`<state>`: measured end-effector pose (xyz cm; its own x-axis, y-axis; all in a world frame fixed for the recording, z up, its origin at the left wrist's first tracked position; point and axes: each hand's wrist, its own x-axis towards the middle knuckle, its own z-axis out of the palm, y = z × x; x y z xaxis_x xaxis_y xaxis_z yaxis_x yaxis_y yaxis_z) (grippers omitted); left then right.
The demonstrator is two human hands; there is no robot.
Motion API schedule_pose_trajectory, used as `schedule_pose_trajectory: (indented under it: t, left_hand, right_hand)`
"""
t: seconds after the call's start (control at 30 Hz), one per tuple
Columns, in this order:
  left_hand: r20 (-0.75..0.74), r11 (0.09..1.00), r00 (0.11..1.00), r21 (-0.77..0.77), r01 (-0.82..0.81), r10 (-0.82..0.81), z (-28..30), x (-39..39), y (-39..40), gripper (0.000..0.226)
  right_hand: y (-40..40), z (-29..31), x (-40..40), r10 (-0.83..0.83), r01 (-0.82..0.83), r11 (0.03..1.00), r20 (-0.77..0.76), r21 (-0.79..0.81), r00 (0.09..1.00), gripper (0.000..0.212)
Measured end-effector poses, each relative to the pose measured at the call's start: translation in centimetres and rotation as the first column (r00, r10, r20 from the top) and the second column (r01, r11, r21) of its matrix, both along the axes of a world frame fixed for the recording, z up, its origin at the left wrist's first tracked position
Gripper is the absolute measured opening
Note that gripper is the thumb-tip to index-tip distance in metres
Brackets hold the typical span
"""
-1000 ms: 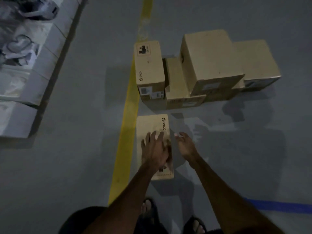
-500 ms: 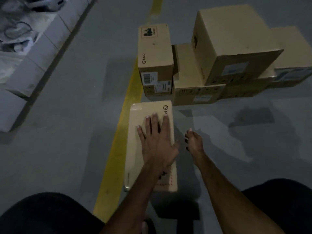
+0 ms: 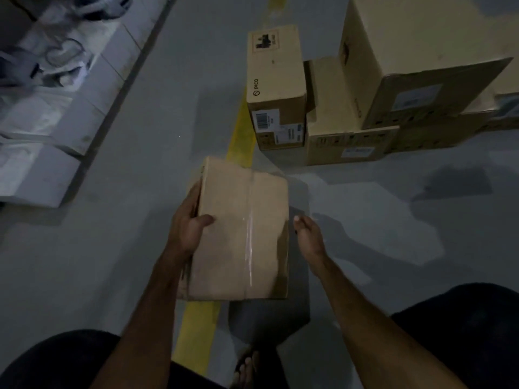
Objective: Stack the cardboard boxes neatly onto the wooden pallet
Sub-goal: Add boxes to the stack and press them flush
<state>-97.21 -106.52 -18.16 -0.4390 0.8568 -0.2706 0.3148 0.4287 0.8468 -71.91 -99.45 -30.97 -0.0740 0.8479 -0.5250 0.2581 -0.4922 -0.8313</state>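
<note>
Box [image 3: 241, 234] up off the grey floor [image 3: 140, 192], over the yellow line [image 3: 196, 332]. My left hand [image 3: 188, 228] grips its left edge, thumb on top. Right hand [image 3: 307, 234] beside the right edge, fingers loosely curled; contact unclear. Stacked boxes [image 3: 351, 108] ahead.

The left hand [image 3: 188, 230] grips the box [image 3: 241, 234], its fingers hidden behind the box's left side — only the thumb shows on top. Right of that grip, the right hand [image 3: 309, 237] sits at the box's edge; contact cannot be told. Beyond the grip, the big carton [image 3: 421, 51] is cut off by the top and right edges.
</note>
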Motion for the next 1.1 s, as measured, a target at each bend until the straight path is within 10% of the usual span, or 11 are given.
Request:
schedule_pose_trajectory:
  t: [0.63,0.93,1.1]
  left_hand:
    - [0.057,0.952,0.981,-0.261,-0.163,0.183,-4.5,-9.4,-0.5,0.024]
    - [0.406,0.889,0.812,-0.366,-0.275,0.418,-3.7,-8.2,-2.9,0.010]
    - [0.139,0.851,0.956,-0.501,-0.157,0.258,3.4,-8.8,1.8,0.038]
  right_hand:
    - [-4.7,1.6,-7.1,0.418,-0.418,0.908,-0.108,0.031,0.902,0.067]
    - [-5.4,4.0,-8.7,0.360,-0.361,0.931,-0.253,0.044,0.898,0.096]
    - [2.5,11.3,-7.4,0.356,-0.376,0.926,-0.280,-0.020,0.892,0.070]
